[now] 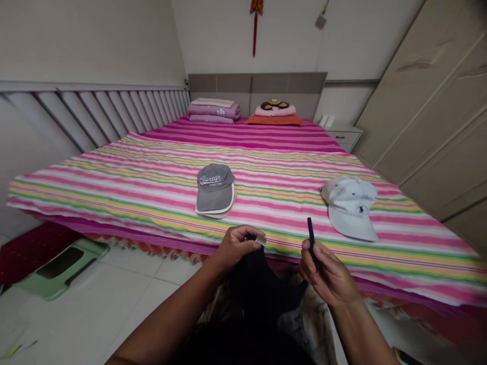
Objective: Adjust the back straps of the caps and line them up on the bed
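A black cap (266,279) hangs low in front of me, its back strap undone. My left hand (236,248) pinches one side of it by the metal buckle (261,241). Between the fingers and thumb of my right hand (325,271) is the other side, with the loose strap end (311,230) pointing up. Strap and buckle are apart. Against my dark clothing the lower part of the cap is hard to make out. On the bed, a grey cap (215,192) lies on top of at least one pale cap. Farther right sits a white cap (352,208) with a small dark logo.
The bed with its striped sheet (152,172) spreads ahead, edge just beyond my hands. Folded purple bedding (215,111) and a pillow stack (274,114) lie by the headboard (228,83). A green stool (63,266) stands at floor left; a wardrobe (429,101) lines the right.
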{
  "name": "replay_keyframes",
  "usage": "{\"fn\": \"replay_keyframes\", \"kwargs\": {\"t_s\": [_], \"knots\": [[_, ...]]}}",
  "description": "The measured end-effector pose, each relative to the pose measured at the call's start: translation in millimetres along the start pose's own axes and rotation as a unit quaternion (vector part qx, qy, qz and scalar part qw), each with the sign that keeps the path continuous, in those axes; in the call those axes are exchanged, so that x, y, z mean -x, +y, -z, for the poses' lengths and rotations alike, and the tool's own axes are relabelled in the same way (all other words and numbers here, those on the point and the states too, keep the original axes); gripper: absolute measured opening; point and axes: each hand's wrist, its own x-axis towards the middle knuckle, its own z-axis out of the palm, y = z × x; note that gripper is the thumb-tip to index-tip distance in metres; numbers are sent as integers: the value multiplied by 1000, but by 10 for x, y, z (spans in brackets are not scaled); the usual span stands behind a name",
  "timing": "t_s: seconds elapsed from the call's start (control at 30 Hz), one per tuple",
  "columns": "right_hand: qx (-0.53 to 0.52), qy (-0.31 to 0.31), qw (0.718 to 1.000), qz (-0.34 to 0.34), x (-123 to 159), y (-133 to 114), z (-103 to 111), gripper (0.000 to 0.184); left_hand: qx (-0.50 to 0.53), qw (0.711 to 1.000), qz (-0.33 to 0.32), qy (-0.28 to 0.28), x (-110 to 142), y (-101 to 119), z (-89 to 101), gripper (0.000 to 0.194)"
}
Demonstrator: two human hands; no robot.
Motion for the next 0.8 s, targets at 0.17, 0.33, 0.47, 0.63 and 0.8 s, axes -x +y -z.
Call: {"fn": "replay_keyframes", "kwargs": {"t_s": [0.17, 0.33, 0.47, 0.63, 0.8], "knots": [[20, 38, 999, 24, -52, -32, 10, 18, 138, 988, 48, 48, -33, -35, -48, 26], [19, 63, 997, 45, -95, -59, -6, 20, 159, 983, 62, 74, -52, -46, -56, 29], [17, 36, 999, 28, -99, -65, -64, 17, 170, 983, 52, 53, -62, -80, -70, 28], [36, 22, 999, -15, -79, -33, -179, 28, 204, 976, 72, 25, -60, -132, -112, 31], [62, 32, 997, -41, -95, 14, -307, 24, 230, 969, 87, 16, -54, -175, -149, 35]]}}
